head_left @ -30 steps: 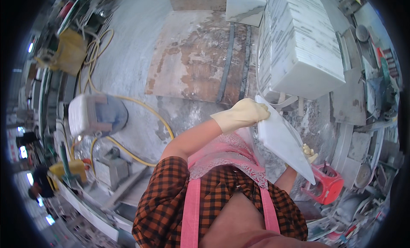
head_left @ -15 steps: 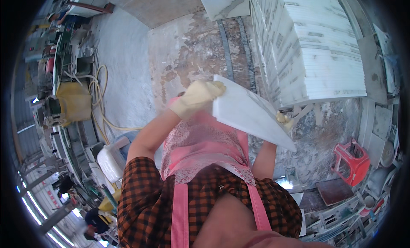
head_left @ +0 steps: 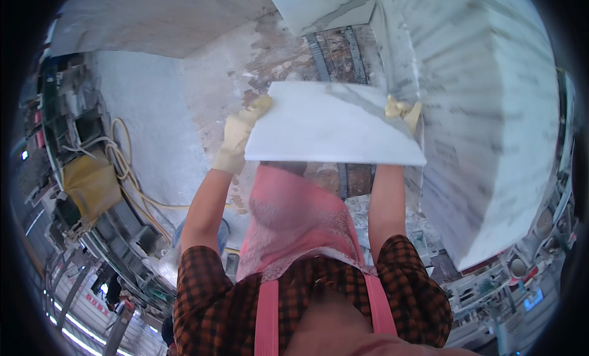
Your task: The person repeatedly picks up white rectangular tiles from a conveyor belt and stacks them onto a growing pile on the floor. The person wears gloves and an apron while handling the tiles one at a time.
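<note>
Marble tile [head_left: 331,126] between 2 gloved grips

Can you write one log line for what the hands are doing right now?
left hand: gloved, grips marble tile left edge | right hand: gloved, grips right edge | tile: held flat beside tall tile stack

The tile [head_left: 334,126] between the hands is white with grey veins. Both gloves, left [head_left: 238,138] and right [head_left: 402,109], are pale yellow. The stack [head_left: 485,111] beside the right glove is white, grey-streaked. The apron [head_left: 294,224] below is pink; the sleeves [head_left: 205,294] are orange-and-black check. The hose [head_left: 132,178] left of the left glove is yellow.
</note>
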Demonstrator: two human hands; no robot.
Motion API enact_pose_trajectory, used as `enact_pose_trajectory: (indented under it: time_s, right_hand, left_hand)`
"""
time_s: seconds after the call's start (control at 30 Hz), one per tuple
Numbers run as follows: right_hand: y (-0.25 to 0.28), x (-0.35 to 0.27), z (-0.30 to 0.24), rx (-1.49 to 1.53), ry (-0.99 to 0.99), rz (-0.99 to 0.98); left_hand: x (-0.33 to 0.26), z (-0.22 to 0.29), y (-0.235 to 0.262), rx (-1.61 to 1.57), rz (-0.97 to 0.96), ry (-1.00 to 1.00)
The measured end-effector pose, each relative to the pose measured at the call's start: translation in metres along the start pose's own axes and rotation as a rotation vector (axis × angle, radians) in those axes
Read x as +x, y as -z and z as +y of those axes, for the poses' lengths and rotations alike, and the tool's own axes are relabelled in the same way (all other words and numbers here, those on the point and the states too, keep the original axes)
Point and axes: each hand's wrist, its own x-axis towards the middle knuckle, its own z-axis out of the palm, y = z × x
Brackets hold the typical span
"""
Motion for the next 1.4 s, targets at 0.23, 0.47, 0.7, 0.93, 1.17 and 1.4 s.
enact_pose_trajectory:
  time_s: [0.23,0.47,0.7,0.93,1.17,1.4]
  right_hand:
    - [-0.113,0.157,0.058,0.205,0.064,-0.244]
    - [-0.152,0.229,0.077,-0.179,0.252,-0.341]
    - [-0.149,0.241,0.086,-0.151,0.146,-0.202]
    - [-0.174,0.241,0.065,0.193,-0.096,-0.14]
    - [-0.196,0.183,0.014,-0.382,0.168,0.057]
    - [-0.219,0.192,0.0,-0.092,0.032,-0.15]
  left_hand:
    - [0.148,-0.093,-0.079,-0.88,-0.01,0.604]
    - [0.231,-0.114,-0.121,-0.951,0.039,0.643]
    - [0.247,-0.128,-0.133,-0.841,0.143,0.456]
    - [0.268,-0.142,-0.117,-0.486,0.017,0.347]
    - [0.29,-0.124,-0.097,-0.379,0.052,0.308]
    - [0.304,-0.112,-0.086,-0.742,0.125,0.403]
